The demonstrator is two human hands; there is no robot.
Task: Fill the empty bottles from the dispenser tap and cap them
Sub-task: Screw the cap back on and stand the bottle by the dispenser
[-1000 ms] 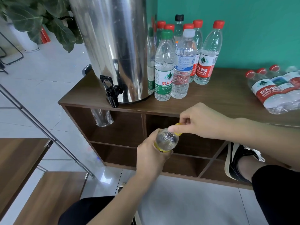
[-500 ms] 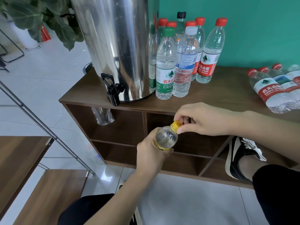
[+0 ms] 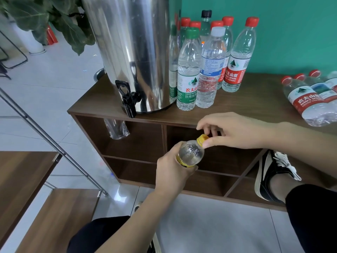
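My left hand [image 3: 173,172] grips a small clear bottle with a yellow label [image 3: 190,155], held tilted in front of the cabinet. Its yellow cap [image 3: 202,139] sits on the neck, pinched between the thumb and fingers of my right hand [image 3: 233,133]. A steel dispenser [image 3: 135,52] stands on the wooden cabinet top [image 3: 255,105], its black tap [image 3: 127,97] hanging over the front edge. Beside the dispenser stand several capped water bottles [image 3: 209,66]. More bottles with red caps [image 3: 310,99] lie at the right.
A clear plastic bag [image 3: 116,128] hangs below the tap inside the open cabinet shelves. A metal rail [image 3: 49,137] slants across the left above wooden steps [image 3: 23,179]. A leafy plant [image 3: 45,19] stands at the back left. My shoe [image 3: 273,172] rests against the lower shelf.
The yellow cap has gone from being held just above the bottle mouth to sitting on the neck, with my right fingers turning round it. The bottle stayed in my left hand.
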